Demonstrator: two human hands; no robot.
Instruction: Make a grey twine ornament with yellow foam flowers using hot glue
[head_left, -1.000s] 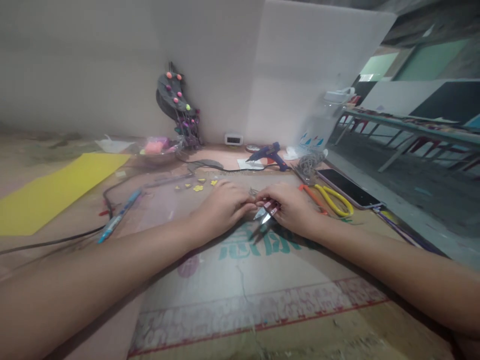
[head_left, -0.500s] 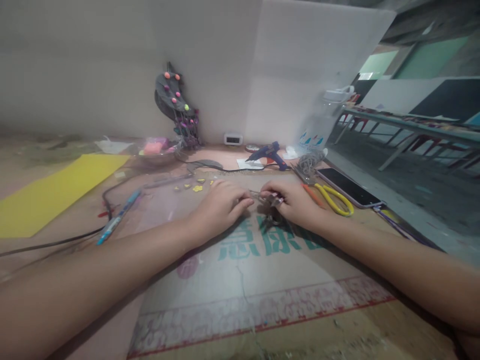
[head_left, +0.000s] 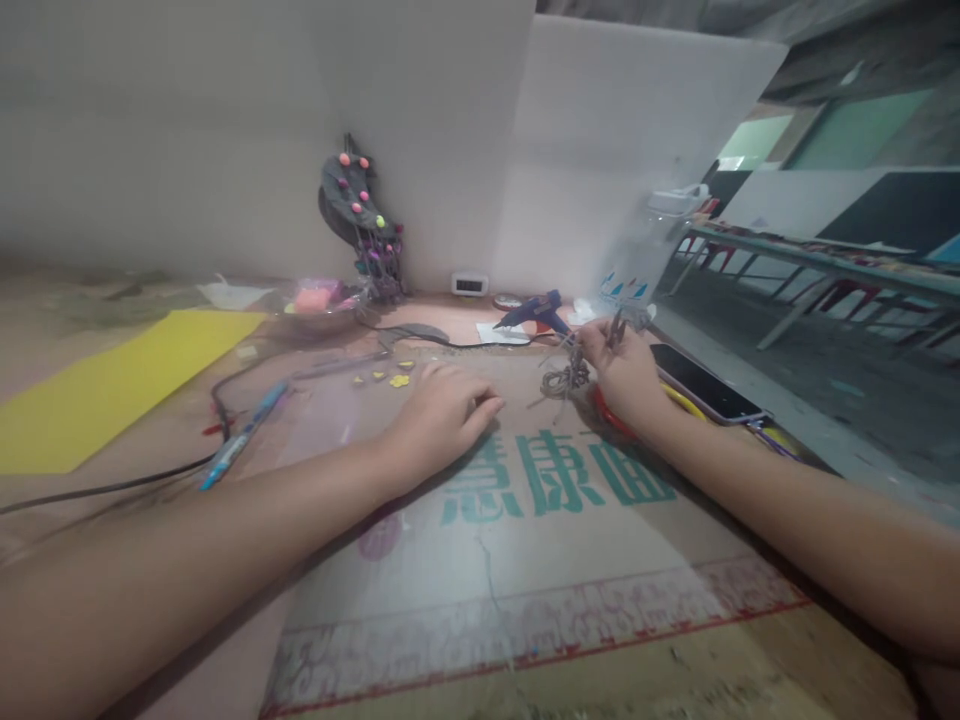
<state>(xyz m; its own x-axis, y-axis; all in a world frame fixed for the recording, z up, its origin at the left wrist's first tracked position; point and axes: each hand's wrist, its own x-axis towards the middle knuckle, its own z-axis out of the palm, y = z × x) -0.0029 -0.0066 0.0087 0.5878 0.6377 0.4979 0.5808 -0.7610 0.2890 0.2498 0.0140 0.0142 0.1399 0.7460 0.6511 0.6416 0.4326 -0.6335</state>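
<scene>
My left hand rests on the table covering, fingers loosely bent and thumb stretched out apart; nothing shows in it, though the undersides of its fingers are hidden. On the right, my right hand is closed, thumb and fingertips pinched at strands of a tangled grey cord bundle. The bundle is just left of the fingers, low over the covering. Dark pointed metal tips show by the knuckles; whether the hand grips them is unclear. Under the wrist are a red handle and a yellow handle, partly covered.
A phone lies at the right edge. A blue glue gun, small clock and water bottle stand behind. Decorated moon hanging leans on the wall. Yellow sheet, pen and yellow flower pieces lie left.
My right hand has moved right and away from my left hand. The grey cord bundle beside its fingers is now plainly visible. My left hand has hardly moved.
</scene>
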